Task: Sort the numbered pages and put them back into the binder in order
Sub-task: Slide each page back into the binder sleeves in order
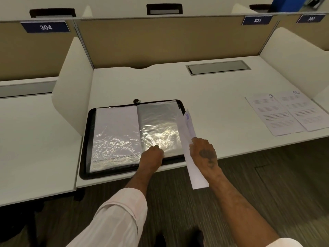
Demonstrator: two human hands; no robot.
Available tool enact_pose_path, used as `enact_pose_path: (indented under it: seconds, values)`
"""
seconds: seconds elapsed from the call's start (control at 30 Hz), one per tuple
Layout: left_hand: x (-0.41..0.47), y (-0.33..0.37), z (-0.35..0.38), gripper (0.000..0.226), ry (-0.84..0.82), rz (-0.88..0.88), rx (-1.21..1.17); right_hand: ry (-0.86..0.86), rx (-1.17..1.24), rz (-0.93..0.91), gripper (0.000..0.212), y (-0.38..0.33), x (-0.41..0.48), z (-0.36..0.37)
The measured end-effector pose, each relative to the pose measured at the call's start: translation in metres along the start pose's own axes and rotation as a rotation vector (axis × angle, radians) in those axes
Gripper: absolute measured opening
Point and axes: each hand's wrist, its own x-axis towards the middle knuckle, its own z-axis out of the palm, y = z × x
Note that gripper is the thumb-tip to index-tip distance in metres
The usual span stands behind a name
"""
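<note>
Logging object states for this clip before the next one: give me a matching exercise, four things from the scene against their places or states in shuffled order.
Things
1. binder
2. page marked 8
3. page marked 9
4. left hand

Places or states
A. held in the right hand, by the binder's right edge
B. touching the binder's right-hand plastic sleeve near its lower edge
C. lying open on the desk
D. flat at the desk's right end, beside the page marked 10

Pairs: 1-C, 2-A, 3-D, 4-B
</note>
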Motion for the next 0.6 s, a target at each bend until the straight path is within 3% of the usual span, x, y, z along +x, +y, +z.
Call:
enact_pose_path:
  seconds: [0.13,0.33,0.47,0.6]
  values:
    - [-0.001,-0.002,0.001,0.021,0.034,-0.031,-0.01,0.024,0.0,-0.006,0.03,0.001,-0.001,-0.005]
    - [0.007,-0.004,-0.004,0.019,0.097,-0.25,-0.349,0.025,-0.007,-0.057,0.029,0.002,-0.002,-0.01]
    - [0.015,-0.006,-0.002,0.03,-0.027,-0.31,-0.471,0.028,0.054,-0.066,0.029,0.005,-0.008,-0.01]
    - [0.02,-0.008,-0.002,0.018,-0.061,-0.256,-0.403,0.047,0.118,-0.132,0.032,0.0,-0.021,-0.009]
